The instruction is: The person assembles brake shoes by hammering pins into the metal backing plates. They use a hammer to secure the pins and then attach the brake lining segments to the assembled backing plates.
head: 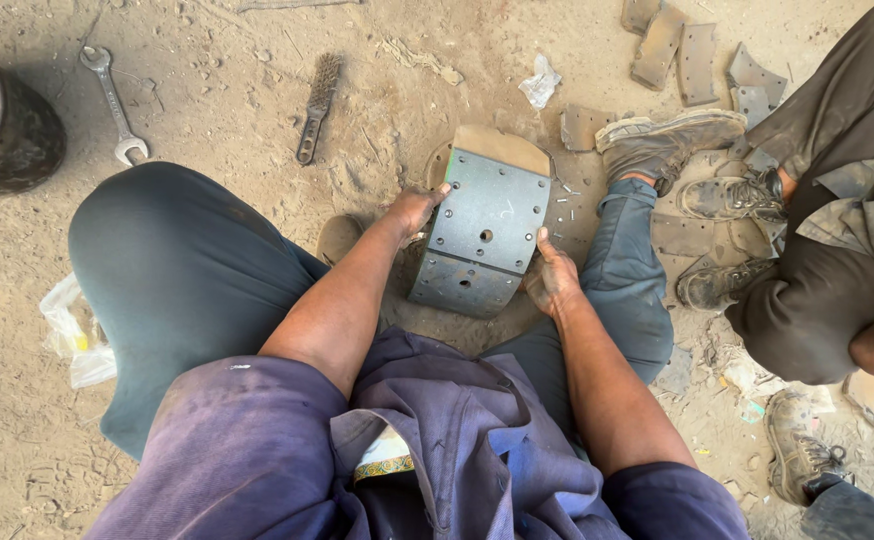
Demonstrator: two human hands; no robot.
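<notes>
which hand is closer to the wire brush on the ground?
Left. The left hand grips the left edge of the curved metal plate, below and right of the wire brush; the right hand holds the plate's far edge.

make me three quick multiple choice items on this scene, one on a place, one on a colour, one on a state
1. Where does the wire brush lie?
A. in the drum
B. on the dirt, right of the spanner
C. on the person's lap

2. What colour is the curved metal plate?
A. grey
B. red
C. yellow

3. How is the plate held?
A. by one hand
B. by no hand
C. left hand and right hand on its two sides

Key: 1 B, it rests on bare ground past the knee; 2 A, its face is dull grey; 3 C, one hand grips each edge.
</notes>
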